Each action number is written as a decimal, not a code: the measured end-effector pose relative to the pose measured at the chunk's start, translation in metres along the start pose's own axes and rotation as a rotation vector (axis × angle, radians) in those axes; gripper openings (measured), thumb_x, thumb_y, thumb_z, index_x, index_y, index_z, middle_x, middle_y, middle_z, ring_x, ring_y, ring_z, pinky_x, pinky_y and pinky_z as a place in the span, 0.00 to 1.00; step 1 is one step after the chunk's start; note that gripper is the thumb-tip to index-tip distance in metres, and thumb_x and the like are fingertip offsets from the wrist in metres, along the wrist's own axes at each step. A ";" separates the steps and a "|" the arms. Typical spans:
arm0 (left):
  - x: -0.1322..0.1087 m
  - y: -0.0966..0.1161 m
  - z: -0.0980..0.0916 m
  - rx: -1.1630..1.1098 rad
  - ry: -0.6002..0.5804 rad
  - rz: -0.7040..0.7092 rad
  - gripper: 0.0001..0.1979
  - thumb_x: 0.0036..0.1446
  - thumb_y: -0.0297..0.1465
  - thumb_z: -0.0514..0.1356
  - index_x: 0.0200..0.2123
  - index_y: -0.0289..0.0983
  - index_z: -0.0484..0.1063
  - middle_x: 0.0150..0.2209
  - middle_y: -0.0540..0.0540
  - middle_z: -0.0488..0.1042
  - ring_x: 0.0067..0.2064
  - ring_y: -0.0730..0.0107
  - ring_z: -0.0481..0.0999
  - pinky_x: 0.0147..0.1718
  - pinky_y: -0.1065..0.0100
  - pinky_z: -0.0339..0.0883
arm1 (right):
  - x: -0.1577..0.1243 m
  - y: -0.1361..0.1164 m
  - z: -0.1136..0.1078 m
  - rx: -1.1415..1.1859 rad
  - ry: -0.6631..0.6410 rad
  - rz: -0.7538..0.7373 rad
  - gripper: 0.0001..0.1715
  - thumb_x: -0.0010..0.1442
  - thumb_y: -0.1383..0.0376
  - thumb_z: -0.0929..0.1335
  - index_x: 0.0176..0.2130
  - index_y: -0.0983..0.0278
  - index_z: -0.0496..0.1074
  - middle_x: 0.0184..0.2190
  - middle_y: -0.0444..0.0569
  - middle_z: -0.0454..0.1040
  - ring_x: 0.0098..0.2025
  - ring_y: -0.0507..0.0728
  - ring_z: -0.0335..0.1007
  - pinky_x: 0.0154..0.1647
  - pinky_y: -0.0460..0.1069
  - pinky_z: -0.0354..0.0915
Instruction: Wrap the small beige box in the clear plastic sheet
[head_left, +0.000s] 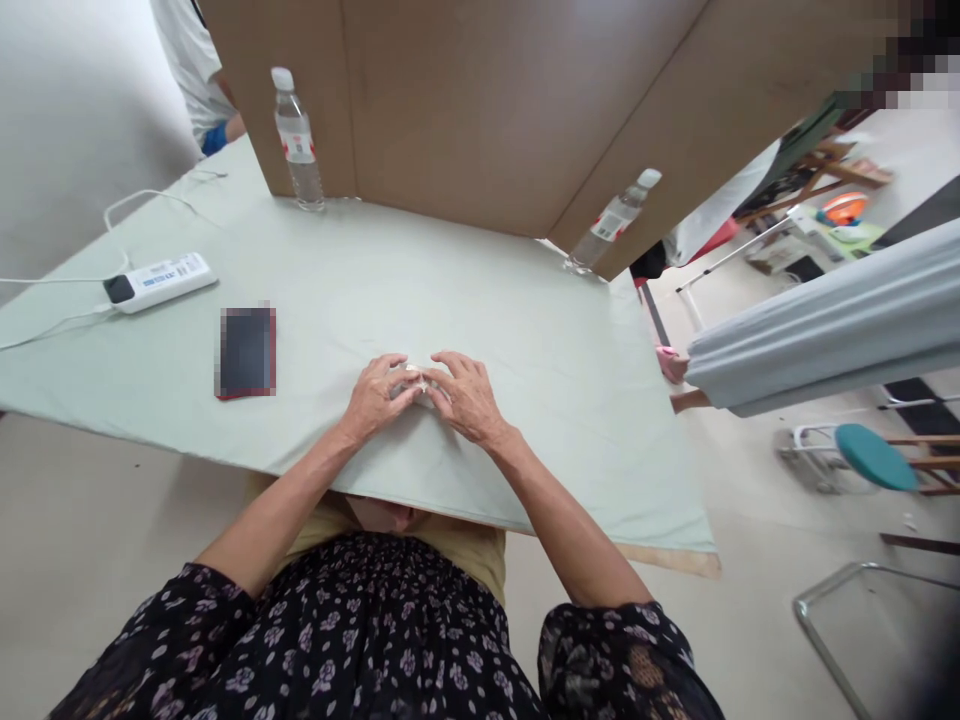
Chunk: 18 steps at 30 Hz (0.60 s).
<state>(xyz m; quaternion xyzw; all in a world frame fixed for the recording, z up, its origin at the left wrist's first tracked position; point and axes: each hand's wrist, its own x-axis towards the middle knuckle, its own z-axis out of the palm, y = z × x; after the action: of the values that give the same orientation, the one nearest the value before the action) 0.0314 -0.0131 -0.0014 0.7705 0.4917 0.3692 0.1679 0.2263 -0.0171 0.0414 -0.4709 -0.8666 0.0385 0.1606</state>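
Near the front edge of the cloth-covered table, my left hand (377,397) and my right hand (466,397) meet at a small whitish piece (415,376), too small to make out clearly. The left thumb and index finger close on its left side. On its right side the right thumb and index finger press against it. The other fingers of both hands are bent above the pale green cloth (360,290). Left of my hands lies a dark phone-like object (247,352) with a red edge, its surface pixelated.
A white power strip (169,281) with cables lies at the left. Two water bottles (298,150) (615,222) stand by the tall cardboard panel (457,110) at the back. A person's sleeve (196,75) shows at the upper left; a teal stool (876,456) stands right.
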 end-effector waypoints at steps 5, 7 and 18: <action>0.000 -0.002 0.002 -0.010 0.004 -0.007 0.11 0.61 0.33 0.62 0.47 0.42 0.78 0.54 0.41 0.73 0.55 0.58 0.72 0.57 0.54 0.68 | -0.003 -0.005 0.002 -0.002 0.001 0.036 0.22 0.68 0.65 0.63 0.60 0.58 0.70 0.62 0.56 0.70 0.63 0.64 0.61 0.59 0.59 0.58; 0.000 -0.004 0.003 -0.002 0.012 -0.003 0.11 0.60 0.33 0.63 0.47 0.42 0.78 0.55 0.41 0.73 0.55 0.58 0.72 0.56 0.54 0.69 | -0.003 -0.007 0.004 -0.014 -0.004 0.029 0.22 0.68 0.66 0.63 0.59 0.58 0.71 0.61 0.57 0.70 0.63 0.64 0.61 0.59 0.60 0.58; -0.004 0.007 0.005 -0.015 0.106 -0.024 0.07 0.59 0.32 0.63 0.40 0.39 0.79 0.57 0.40 0.71 0.53 0.59 0.74 0.55 0.54 0.71 | -0.006 -0.004 0.011 -0.029 0.025 0.049 0.21 0.69 0.64 0.63 0.59 0.57 0.72 0.62 0.56 0.68 0.64 0.63 0.59 0.59 0.59 0.58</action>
<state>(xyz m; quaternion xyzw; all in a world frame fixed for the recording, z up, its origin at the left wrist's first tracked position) 0.0388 -0.0192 -0.0017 0.7424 0.5065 0.4113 0.1518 0.2228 -0.0233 0.0301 -0.4948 -0.8531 0.0240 0.1635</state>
